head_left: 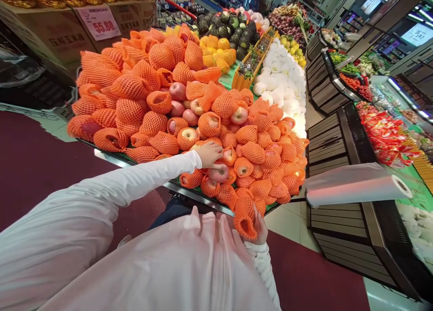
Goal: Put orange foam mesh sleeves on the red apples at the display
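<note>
My left hand (210,155) reaches over the front of the fruit heap with its fingers bent and its thumb against a bare red apple (219,173). The underside of this grip is hidden. Close to my body, my right hand (260,230) holds an orange foam net sleeve (245,217) by its side. The sleeve's open end faces me, and its inside looks dark. Around both hands lie many apples in orange foam nets (253,153). A few bare apples (177,91) show in the middle of the heap.
A roll of clear plastic bags (361,187) sticks out at the right, by a slatted produce stand (341,225). White-netted fruit (282,90) and dark-netted fruit (225,27) lie farther back. Cartons (57,35) with a price sign (98,22) stand at the left. The display's metal edge (199,198) runs before me.
</note>
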A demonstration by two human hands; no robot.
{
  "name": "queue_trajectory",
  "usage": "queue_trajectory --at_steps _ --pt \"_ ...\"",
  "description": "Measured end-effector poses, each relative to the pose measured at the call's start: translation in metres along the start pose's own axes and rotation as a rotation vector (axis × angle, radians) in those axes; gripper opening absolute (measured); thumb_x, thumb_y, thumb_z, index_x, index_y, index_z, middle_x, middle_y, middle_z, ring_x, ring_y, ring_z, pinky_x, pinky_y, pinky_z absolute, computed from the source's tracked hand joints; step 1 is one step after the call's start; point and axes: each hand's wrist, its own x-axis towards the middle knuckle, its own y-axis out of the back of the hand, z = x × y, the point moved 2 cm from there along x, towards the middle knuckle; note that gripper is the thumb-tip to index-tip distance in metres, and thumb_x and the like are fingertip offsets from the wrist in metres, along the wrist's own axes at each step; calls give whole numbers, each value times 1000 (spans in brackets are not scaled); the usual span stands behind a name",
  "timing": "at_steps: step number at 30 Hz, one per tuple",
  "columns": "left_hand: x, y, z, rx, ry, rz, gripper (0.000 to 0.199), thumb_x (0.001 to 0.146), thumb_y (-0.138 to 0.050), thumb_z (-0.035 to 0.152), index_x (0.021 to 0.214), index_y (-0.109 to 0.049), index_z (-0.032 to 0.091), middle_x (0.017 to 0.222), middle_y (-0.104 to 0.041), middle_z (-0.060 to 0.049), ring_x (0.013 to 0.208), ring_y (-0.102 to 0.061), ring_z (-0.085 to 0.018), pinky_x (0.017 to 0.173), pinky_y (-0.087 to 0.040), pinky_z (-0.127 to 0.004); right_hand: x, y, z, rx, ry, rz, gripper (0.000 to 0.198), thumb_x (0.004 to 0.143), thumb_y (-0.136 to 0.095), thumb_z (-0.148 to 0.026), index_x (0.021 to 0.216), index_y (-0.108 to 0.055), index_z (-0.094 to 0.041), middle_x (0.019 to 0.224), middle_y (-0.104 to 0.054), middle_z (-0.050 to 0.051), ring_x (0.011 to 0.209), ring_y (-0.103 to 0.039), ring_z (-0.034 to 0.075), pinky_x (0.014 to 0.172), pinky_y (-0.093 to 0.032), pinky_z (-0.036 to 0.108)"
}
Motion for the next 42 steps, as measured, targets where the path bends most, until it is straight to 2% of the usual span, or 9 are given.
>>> queue_trajectory --at_steps 8,12,19,24,27,30,33,36,42 --pt "18 -14 8 47 -27 -1 38 98 -38 33 92 -69 12 93 -70 -13 87 -63 -23 76 -39 -35 -10 4 3 208 -112 19 44 77 -65 -49 117 -65 -32 130 -64 2 123 -57 25 110 -40 50" --pt "28 -19 2 43 -14 -65 36 99 -38 33 94 -68 13 91 -71 -11 86 -64 -21 76 -40 -32 -12 9 -5 212 -104 -15 44 78 -66 -49 118 -65 -31 132 -62 3 125 -56 26 109 -42 50" --pt "21 -11 -4 67 180 76 23 94 -44 20 94 -65 11 94 -69 -15 93 -63 -26 78 -42 -36 -9 17 -8 220 -119 -49 44 78 -65 -50 117 -66 -31 131 -63 3 125 -56 26 110 -39 50" --pt "11 -10 12 -135 156 -33 39 96 -40 47 113 -61 18 102 -70 -11 92 -66 -24 81 -43 -34 -2 22 -9 221 -140 -80 44 77 -66 -48 117 -66 -30 133 -62 3 126 -55 26 111 -38 51" --pt "8 -13 26 -147 150 -117 71 79 -55 68 126 -53 14 114 -66 -16 97 -65 -30 78 -45 -35 4 22 -11 212 -145 -99 45 77 -67 -47 119 -66 -30 133 -61 4 126 -55 27 109 -41 51" --pt "5 -12 38 -125 172 -160 91 66 -69 63 138 -41 14 122 -62 -18 101 -64 -33 74 -46 -35 9 21 -13 191 -138 -112 48 76 -67 -47 120 -66 -28 134 -61 6 124 -57 29 106 -43 51" --pt "-1 -5 47 -155 257 -93 90 67 -68 57 140 -36 16 117 -63 -15 99 -64 -32 72 -46 -33 14 20 -14 175 -139 -101 46 75 -66 -47 118 -67 -28 133 -62 6 123 -58 28 105 -44 51" --pt "-11 -2 56 -244 352 11 75 74 -61 61 132 -44 17 108 -65 -10 93 -65 -27 70 -47 -32 19 19 -12 170 -162 -136 47 76 -65 -47 119 -66 -29 135 -60 4 126 -55 27 108 -42 50" --pt "-25 -24 73 -197 347 -33 66 76 -59 63 123 -53 17 117 -61 -13 103 -60 -30 71 -48 -34 31 16 -4 146 -196 -189 48 77 -65 -47 121 -64 -29 139 -57 4 132 -50 27 114 -32 52"
